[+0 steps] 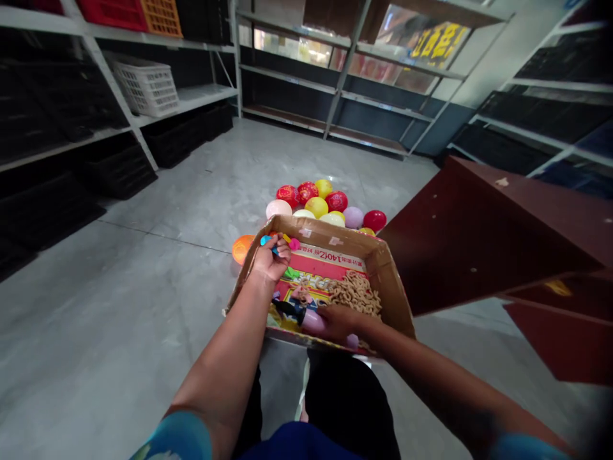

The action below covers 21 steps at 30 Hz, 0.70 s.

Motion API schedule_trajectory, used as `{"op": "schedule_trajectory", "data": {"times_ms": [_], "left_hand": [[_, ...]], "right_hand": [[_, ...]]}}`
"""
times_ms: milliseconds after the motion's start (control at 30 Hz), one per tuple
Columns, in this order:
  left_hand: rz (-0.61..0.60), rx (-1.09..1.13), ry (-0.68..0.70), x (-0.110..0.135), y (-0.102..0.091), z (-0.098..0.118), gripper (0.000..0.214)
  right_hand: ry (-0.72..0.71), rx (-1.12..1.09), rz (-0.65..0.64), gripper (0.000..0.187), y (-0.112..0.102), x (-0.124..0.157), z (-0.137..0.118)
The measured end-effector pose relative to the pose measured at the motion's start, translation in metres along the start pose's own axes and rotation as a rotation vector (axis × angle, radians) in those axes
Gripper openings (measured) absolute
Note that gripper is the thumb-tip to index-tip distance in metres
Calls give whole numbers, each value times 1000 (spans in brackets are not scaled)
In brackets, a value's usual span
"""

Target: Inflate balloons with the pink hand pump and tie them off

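Note:
My left hand [271,257] is closed at the left side of an open cardboard box [395,281], its fingers curled round a small limp blue balloon [265,240]. Beside those fingers, inside the box, lie yellow and pink uninflated balloons [294,244]; a green one [290,273] rests lower down. My right hand [338,321] is wrapped round a lilac balloon pump [313,321] whose black end points left, low over the box. To the right of the box floor is a pile of tan rings or loops [357,294], partly behind the right hand.
Several inflated balloons [317,207] sit on the grey floor [186,191] beyond the box, with an orange one [242,248] at its left. Dark red panels [460,236] stand close on the right. Metal shelves [294,80] line the back; black crates [119,169] fill the left.

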State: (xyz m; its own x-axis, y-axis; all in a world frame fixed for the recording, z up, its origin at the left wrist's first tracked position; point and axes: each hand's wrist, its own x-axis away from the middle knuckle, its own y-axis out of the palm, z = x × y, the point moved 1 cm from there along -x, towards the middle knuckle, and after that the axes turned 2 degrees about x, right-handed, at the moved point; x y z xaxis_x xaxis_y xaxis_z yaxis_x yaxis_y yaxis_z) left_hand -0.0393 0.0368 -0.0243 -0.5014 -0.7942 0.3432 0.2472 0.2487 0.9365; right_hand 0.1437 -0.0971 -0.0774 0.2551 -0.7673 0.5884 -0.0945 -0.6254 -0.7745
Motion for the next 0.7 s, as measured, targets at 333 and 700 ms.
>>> {"op": "schedule_trajectory", "data": {"times_ms": [333, 700], "left_hand": [[-16, -17, 198, 3, -1, 19, 13], [6, -79, 197, 0, -1, 14, 14]], "right_hand": [[-148, -418, 500, 43, -40, 58, -3], [-86, -343, 490, 28, -41, 55, -18]]}}
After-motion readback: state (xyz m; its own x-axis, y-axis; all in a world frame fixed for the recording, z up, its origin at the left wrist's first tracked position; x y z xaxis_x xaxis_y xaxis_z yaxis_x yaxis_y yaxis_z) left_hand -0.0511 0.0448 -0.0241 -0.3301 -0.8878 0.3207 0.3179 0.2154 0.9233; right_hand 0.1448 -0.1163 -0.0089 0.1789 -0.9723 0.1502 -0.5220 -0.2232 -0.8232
